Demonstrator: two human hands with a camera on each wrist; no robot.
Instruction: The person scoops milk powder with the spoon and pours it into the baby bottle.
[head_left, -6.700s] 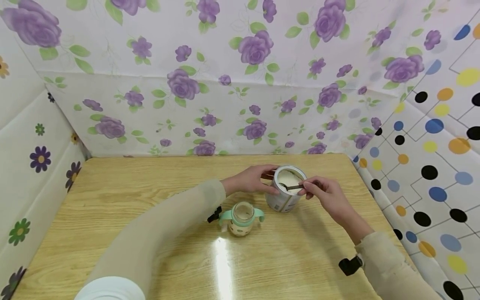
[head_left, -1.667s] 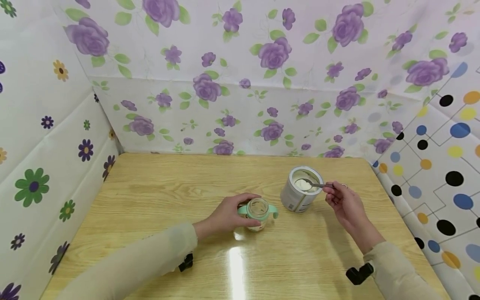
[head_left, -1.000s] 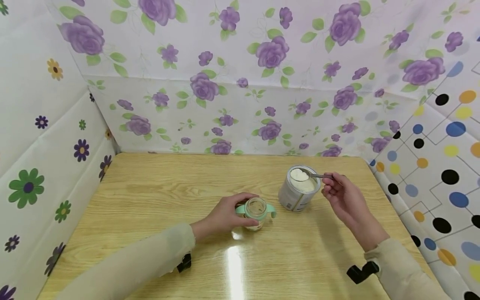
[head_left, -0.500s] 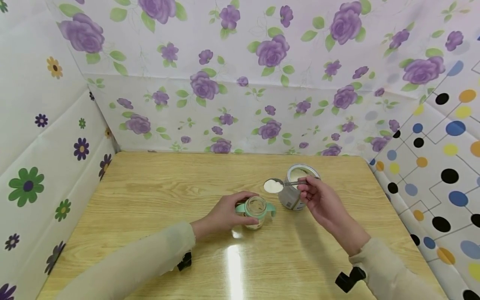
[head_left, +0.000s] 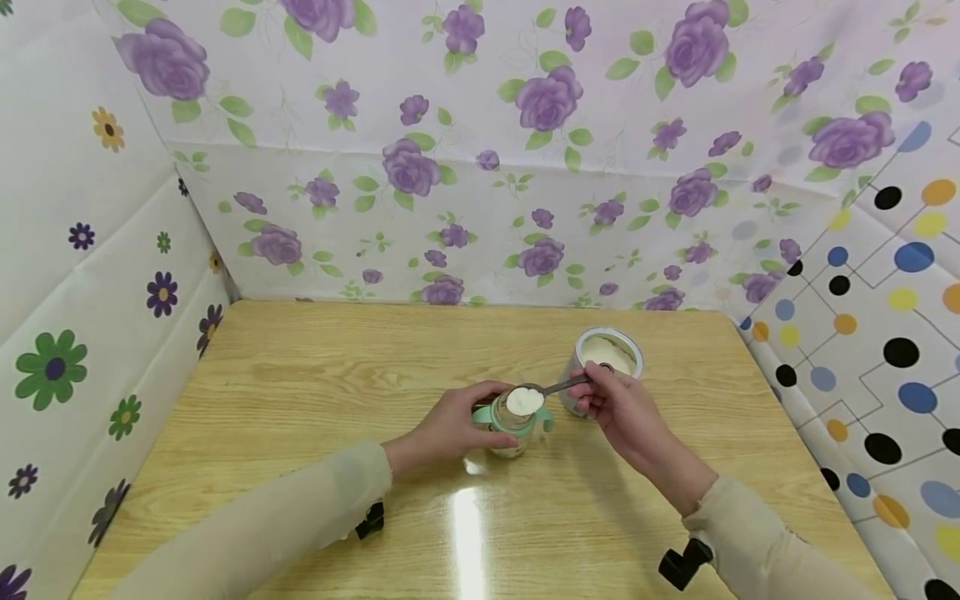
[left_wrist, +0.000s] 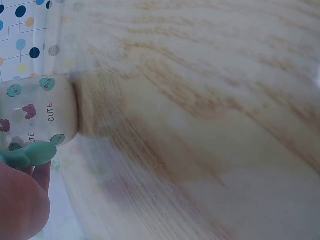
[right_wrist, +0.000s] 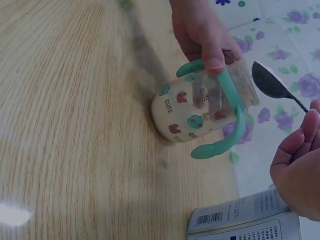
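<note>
My left hand [head_left: 450, 427] grips a clear baby bottle [right_wrist: 180, 112] with green handles and small cartoon prints. The bottle stands upright on the table with its mouth uncovered. In my right hand [head_left: 630, 421] a metal spoon [right_wrist: 270, 82] is pinched by its handle. A heap of white powder [head_left: 525, 402] fills the spoon's bowl, which is level and right over the bottle's mouth. Behind the right hand stands an opened can [head_left: 573, 402] holding pale powder, partly hidden by that hand. The left wrist view shows the bottle's lower side beside one green handle [left_wrist: 35, 154].
A wooden table [head_left: 337, 367] lies under everything, with a bright light reflection in front of the bottle. Floral cloth [head_left: 405, 225] covers the back wall, and dotted cloth [head_left: 862, 333] hangs at the right.
My left hand moved from the can to the bottle. The spoon scooped powder, rose out of the can and travelled left until its bowl came over the bottle's mouth.
</note>
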